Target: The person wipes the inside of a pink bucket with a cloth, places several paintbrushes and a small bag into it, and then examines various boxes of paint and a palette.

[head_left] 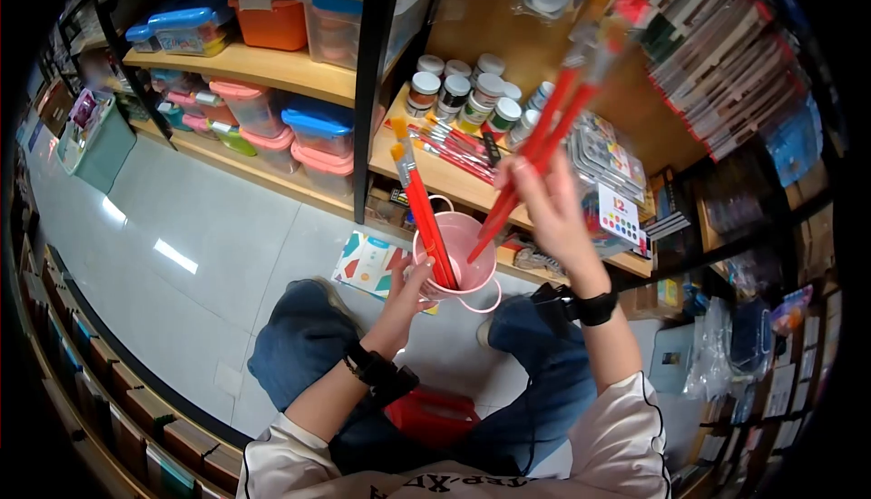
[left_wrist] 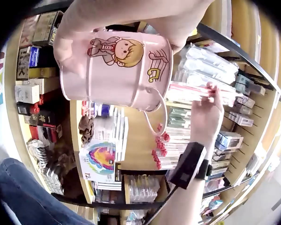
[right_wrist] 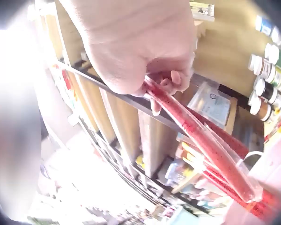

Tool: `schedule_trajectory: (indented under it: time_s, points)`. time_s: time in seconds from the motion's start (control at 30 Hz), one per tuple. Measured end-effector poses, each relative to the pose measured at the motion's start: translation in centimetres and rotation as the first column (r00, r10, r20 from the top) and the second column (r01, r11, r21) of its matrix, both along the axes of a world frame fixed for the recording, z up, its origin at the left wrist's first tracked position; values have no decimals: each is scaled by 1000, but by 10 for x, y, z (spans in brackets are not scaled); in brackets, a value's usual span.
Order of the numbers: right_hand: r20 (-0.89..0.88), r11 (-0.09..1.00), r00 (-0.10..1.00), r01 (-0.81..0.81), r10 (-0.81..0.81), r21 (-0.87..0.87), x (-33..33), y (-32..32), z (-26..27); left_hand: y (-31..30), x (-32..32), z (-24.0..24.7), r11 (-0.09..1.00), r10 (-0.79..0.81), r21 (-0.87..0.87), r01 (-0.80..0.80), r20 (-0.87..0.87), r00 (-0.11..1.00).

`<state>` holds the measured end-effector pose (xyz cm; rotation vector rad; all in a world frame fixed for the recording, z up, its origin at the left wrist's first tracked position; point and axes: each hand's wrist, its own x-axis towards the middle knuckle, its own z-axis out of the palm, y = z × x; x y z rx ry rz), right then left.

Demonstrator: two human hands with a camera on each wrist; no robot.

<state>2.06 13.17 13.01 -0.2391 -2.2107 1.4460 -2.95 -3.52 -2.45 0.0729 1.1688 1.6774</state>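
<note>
My left hand grips a small pink bucket from the side, over the floor between my knees. The left wrist view shows the cartoon child and music notes printed on that bucket. Red-handled paintbrushes lean inside it, bristles up, beside my left thumb. My right hand pinches more red paintbrushes by their handles. Their lower ends point down over the bucket's opening, and their bristle ends blur above. In the right wrist view, clear plastic wraps the red handles.
Paint jars and packs of brushes lie on the shelf ahead, with a paint set to the right. Plastic bins fill the left shelves. A colourful booklet lies on the floor. A red stool shows below me.
</note>
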Motion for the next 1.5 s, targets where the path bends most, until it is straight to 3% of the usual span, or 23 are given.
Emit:
schedule_trajectory:
  time_s: [0.07,0.17,0.27,0.43,0.7,0.83,1.03,1.3,1.4,1.5]
  points:
    - [34,987,993,-115,112,111,0,-4,-21,2,3,-4,999,-46,21,46,-4,999]
    - [273,967,944,-226,186,122,8,-8,-37,0,6,-5,995,-74,74,73,12,997]
    - [342,935,919,-280,195,217,15,-18,-46,-1,6,-4,989,-100,113,98,20,995]
    - [373,922,916,-263,145,286,11,-27,-59,-3,7,-3,994,-72,85,76,-49,996]
    - [298,906,953,-77,-56,417,3,-40,-62,-3,4,-5,992,-76,96,79,-35,997]
    - [286,879,957,-90,-55,469,2,-47,-61,-2,5,-12,990,-22,136,28,-42,999]
    - [174,985,985,-12,-18,174,-2,-45,-75,-2,2,-7,990,-40,133,46,-49,998]
    - [162,999,986,33,-28,-26,3,-41,-48,-3,2,-7,994,-28,106,32,-41,999]
    - [155,1000,988,6,-2,-26,3,-42,-47,-2,3,-4,995,-32,97,35,-38,999]
    - [182,973,983,-50,8,225,2,-38,-60,-1,4,-3,993,-45,104,49,-42,998]
